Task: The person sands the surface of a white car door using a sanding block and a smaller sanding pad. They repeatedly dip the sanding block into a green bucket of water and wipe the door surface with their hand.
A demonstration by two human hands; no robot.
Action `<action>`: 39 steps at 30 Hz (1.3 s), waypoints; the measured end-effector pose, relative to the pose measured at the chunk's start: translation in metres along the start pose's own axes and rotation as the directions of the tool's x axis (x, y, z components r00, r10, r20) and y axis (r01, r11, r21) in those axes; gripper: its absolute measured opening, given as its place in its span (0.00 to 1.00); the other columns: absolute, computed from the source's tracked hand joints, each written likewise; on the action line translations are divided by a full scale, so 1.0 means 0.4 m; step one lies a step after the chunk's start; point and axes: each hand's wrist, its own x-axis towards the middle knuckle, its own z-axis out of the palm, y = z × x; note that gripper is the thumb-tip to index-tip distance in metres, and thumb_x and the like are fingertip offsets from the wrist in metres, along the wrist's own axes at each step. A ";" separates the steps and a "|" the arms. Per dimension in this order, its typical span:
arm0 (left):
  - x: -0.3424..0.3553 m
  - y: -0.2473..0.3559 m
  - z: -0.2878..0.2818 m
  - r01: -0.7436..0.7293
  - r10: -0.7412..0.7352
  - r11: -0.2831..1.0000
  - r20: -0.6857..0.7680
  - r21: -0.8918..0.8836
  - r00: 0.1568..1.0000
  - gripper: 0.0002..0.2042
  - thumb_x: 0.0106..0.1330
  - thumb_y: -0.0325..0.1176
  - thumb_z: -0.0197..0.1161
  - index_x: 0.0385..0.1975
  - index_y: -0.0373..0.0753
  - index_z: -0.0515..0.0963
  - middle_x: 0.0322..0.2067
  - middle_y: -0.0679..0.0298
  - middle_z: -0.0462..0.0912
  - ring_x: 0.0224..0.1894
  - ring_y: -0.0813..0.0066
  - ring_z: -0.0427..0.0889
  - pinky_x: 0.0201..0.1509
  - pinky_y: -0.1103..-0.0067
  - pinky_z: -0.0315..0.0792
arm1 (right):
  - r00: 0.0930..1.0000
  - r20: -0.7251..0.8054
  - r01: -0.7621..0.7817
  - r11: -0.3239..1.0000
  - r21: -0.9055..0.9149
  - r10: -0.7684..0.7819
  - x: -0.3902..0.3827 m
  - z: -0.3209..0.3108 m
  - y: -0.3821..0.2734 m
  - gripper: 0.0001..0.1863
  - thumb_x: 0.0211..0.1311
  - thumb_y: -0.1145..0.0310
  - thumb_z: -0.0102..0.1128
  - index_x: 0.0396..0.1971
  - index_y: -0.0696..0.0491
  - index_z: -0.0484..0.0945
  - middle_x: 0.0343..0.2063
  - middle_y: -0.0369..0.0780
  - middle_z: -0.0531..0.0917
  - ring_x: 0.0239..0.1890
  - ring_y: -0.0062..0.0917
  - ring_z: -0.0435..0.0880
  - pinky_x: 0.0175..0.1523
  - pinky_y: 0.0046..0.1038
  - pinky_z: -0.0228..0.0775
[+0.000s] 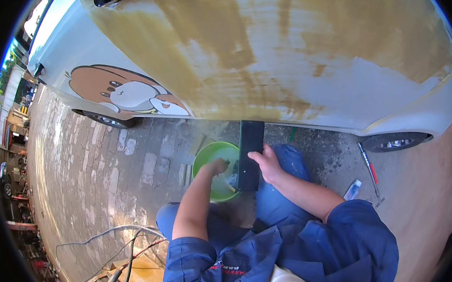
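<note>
My right hand grips a long, flat black board, held upright beside my knee with my thumb across its face. It looks like a sanding block, with a thin green edge along one side. My left hand is inside a green basin of cloudy water. Its fingers are closed, and a small dark bit shows at their tips; what it is I cannot make out. Some small items lie in the basin, partly hidden by the board. Before me stands a white vehicle's side panel, smeared with yellowish-brown filler.
A cartoon animal decal covers the panel at left. Wheels show under the vehicle. A red-handled tool and a white-and-blue packet lie on the ground at right. Cables and a yellowish box sit at lower left.
</note>
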 end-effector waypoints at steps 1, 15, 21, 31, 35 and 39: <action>-0.045 -0.004 0.024 0.021 -0.021 1.000 0.018 0.006 1.000 0.26 0.77 0.49 0.47 0.71 0.46 0.70 0.64 0.44 0.76 0.63 0.58 0.79 0.72 0.65 0.67 | 1.000 -0.003 0.008 0.999 0.048 -0.008 -0.016 0.009 -0.018 0.26 0.60 0.78 0.63 0.60 0.55 0.73 0.51 0.36 0.82 0.53 0.21 0.80 0.61 0.27 0.71; -0.342 0.026 -0.246 -0.166 0.391 0.876 -0.868 0.453 -0.306 0.31 0.65 0.30 0.66 0.70 0.47 0.70 0.52 0.47 0.75 0.46 0.46 0.81 0.48 0.60 0.78 | 0.971 -0.031 0.241 0.963 0.119 -0.238 -0.212 -0.039 -0.214 0.23 0.62 0.79 0.61 0.58 0.56 0.73 0.51 0.35 0.80 0.53 0.19 0.78 0.62 0.27 0.69; -0.084 0.052 0.002 -0.318 0.318 0.931 -0.832 0.182 0.455 0.25 0.73 0.40 0.55 0.71 0.49 0.68 0.52 0.48 0.77 0.49 0.46 0.83 0.52 0.57 0.79 | 0.948 -0.004 0.317 0.948 -0.003 -0.317 -0.262 -0.034 -0.227 0.23 0.62 0.80 0.61 0.58 0.56 0.72 0.51 0.36 0.80 0.52 0.19 0.79 0.60 0.26 0.71; -0.067 0.153 0.176 -0.163 -0.006 0.958 -0.587 -0.236 0.810 0.26 0.74 0.40 0.46 0.71 0.43 0.65 0.67 0.37 0.67 0.67 0.45 0.74 0.69 0.59 0.70 | 0.940 0.053 0.340 0.930 -0.140 -0.336 -0.431 0.098 -0.277 0.24 0.63 0.81 0.60 0.60 0.58 0.70 0.50 0.37 0.81 0.51 0.20 0.80 0.57 0.26 0.74; -0.058 0.153 0.221 -0.286 -0.431 0.613 -0.615 -0.736 0.660 0.26 0.74 0.42 0.48 0.70 0.40 0.67 0.62 0.33 0.70 0.60 0.42 0.78 0.66 0.57 0.71 | 0.918 0.142 0.394 0.895 -0.210 -0.371 -0.451 0.135 -0.280 0.23 0.63 0.80 0.62 0.58 0.57 0.71 0.51 0.37 0.81 0.53 0.19 0.80 0.59 0.27 0.73; 0.026 0.116 0.254 -0.243 -0.620 0.297 -0.381 -0.923 0.686 0.26 0.74 0.43 0.48 0.69 0.36 0.67 0.58 0.34 0.74 0.56 0.42 0.79 0.65 0.56 0.71 | 0.917 0.201 0.383 0.901 -0.206 -0.344 -0.444 0.151 -0.275 0.27 0.61 0.80 0.62 0.61 0.57 0.71 0.52 0.36 0.81 0.54 0.20 0.79 0.61 0.27 0.71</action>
